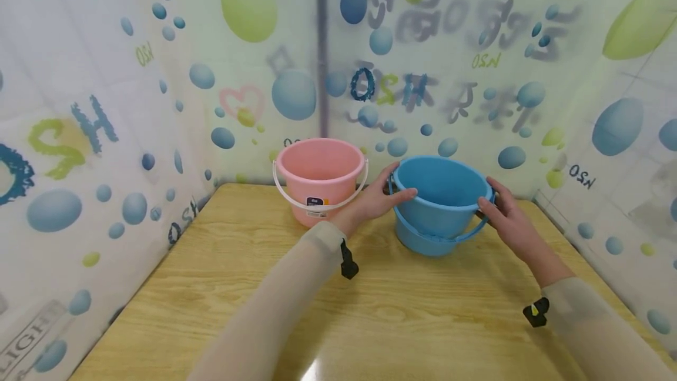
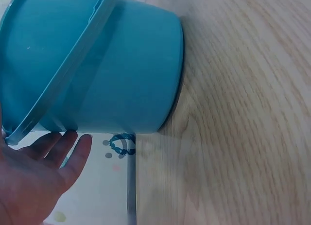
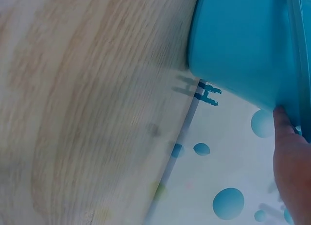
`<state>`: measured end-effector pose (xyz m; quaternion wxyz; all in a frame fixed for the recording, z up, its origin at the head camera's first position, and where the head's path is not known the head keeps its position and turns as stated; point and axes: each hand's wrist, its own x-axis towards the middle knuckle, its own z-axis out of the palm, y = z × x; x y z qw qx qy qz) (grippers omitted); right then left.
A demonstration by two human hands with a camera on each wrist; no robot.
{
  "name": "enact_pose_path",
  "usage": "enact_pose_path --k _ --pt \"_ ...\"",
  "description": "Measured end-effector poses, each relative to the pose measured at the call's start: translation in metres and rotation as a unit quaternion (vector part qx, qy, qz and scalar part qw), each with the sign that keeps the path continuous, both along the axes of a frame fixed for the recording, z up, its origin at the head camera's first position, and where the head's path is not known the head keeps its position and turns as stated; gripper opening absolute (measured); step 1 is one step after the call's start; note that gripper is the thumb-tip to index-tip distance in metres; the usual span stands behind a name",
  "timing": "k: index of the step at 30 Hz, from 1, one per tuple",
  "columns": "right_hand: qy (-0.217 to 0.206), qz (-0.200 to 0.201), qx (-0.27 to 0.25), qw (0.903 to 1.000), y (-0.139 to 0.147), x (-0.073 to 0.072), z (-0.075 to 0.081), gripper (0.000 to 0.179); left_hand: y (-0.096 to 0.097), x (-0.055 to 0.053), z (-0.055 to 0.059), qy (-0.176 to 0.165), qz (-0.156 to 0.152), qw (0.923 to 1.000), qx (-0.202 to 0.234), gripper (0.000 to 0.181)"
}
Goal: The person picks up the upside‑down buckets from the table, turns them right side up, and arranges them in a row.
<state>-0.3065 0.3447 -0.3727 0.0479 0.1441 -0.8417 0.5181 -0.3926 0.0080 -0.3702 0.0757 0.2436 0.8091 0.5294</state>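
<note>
A blue bucket (image 1: 439,222) stands upright on the wooden table, its handle hanging down at the front. My left hand (image 1: 376,199) holds its left side, thumb at the rim and fingers farther back. On the opposite side my right hand (image 1: 510,216) grips the rim, with the thumb in front. In the left wrist view, fingers (image 2: 77,159) of the left hand touch the wall of the bucket (image 2: 131,69) just under the rim. The right wrist view shows a fingertip of the right hand (image 3: 291,162) against the bucket (image 3: 238,45) below its rim.
A pink bucket (image 1: 319,193) with a white handle and a label stands left of the blue one, behind my left wrist. The wooden table (image 1: 211,287) meets a patterned curtain (image 1: 296,34) at the back and sides.
</note>
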Motion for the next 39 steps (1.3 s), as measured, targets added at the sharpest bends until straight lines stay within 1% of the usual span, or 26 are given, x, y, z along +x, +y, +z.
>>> enact_pose_path --k 3,7,10,16,21,27,35,39 --pt "0.000 -0.003 -0.004 1.0000 -0.001 -0.006 -0.001 0.078 -0.001 -0.003 0.000 -0.004 -0.001 0.9999 0.017 0.102" --pt "0.000 -0.008 0.000 1.0000 -0.003 -0.014 0.000 0.079 -0.001 -0.006 0.001 0.005 0.000 0.9993 0.038 0.099" --pt "-0.002 -0.011 0.003 0.9999 -0.006 -0.018 0.001 0.080 -0.002 -0.009 0.001 0.012 0.005 0.9992 0.038 0.098" --pt "-0.005 -0.021 0.003 0.9998 -0.010 -0.024 0.001 0.083 -0.003 -0.013 0.001 -0.003 0.019 0.9994 0.028 0.095" --pt "-0.005 -0.027 -0.003 0.9996 -0.011 -0.029 0.000 0.084 -0.003 -0.016 0.002 -0.004 0.030 0.9993 0.022 0.093" --pt "-0.007 -0.035 0.005 0.9994 -0.013 -0.033 0.000 0.086 -0.003 -0.018 0.003 0.003 0.028 0.9993 0.025 0.090" --pt "-0.002 -0.049 0.016 0.9987 -0.014 -0.037 0.000 0.086 -0.004 -0.020 0.003 0.004 0.029 0.9994 0.018 0.091" --pt "0.003 -0.060 0.025 0.9979 -0.014 -0.037 0.000 0.085 -0.003 -0.019 0.002 -0.003 0.028 0.9993 0.026 0.088"
